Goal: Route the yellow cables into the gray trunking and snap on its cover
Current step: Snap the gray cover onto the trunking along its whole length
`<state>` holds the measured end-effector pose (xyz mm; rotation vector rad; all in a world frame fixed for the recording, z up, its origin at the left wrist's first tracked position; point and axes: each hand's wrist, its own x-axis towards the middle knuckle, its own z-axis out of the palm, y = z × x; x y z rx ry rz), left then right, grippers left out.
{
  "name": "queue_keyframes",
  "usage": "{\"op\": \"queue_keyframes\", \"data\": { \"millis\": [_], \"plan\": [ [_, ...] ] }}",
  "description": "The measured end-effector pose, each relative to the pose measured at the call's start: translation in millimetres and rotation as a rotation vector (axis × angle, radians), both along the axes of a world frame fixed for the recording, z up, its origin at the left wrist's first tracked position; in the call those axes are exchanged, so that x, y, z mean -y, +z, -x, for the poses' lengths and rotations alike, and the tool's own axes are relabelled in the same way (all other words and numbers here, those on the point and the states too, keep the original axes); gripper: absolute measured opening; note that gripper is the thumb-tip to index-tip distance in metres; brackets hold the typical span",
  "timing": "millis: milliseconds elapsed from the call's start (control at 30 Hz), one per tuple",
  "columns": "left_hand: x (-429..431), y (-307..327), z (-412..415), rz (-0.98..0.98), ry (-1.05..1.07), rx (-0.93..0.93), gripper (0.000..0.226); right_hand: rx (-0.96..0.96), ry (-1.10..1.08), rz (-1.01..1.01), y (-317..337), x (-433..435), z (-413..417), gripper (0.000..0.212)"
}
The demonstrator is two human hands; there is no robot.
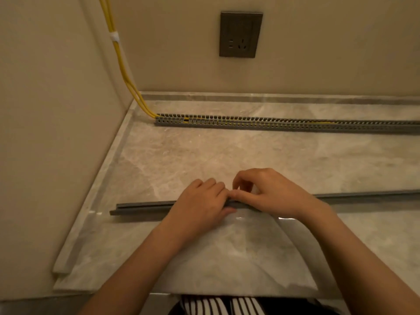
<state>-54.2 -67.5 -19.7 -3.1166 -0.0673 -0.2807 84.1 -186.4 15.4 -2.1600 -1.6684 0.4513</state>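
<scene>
The gray slotted trunking lies along the far side of the marble counter, open on top. Two yellow cables come down the left wall corner, bound by a white tie, and run inside the trunking toward the right. The long gray cover lies near the counter's front, parallel to the trunking. My left hand grips the cover around its middle, fingers curled over its far edge. My right hand pinches the cover just to the right, touching the left hand's fingertips. The cover's middle is hidden under both hands.
A dark gray wall socket sits on the back wall above the trunking. The counter has a raised stone lip along its left and back edges. A wall closes off the left side. Striped clothing shows at the bottom edge.
</scene>
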Motion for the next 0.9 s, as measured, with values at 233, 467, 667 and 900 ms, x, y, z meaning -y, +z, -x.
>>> {"op": "queue_keyframes", "data": {
  "millis": [233,467,667,900],
  "plan": [
    [-19.1,50.7,-24.4,0.414,0.108,-0.346,0.039,0.324,0.086,0.012,6.6,4.9,-3.1,0.043],
    [-33.1,62.3,-33.2,0.224,0.183,-0.116,0.050,0.649,0.111,0.074,19.9,-14.4,-15.9,0.047],
    [-63.5,81.5,-23.7,-0.018,0.429,0.040,0.070,0.694,0.119,0.080,46.1,-29.6,-38.1,0.025],
    [-99.5,95.7,-65.9,0.191,0.592,0.026,0.072,0.650,0.074,0.055,59.3,-60.9,-74.3,0.019]
  ]
}}
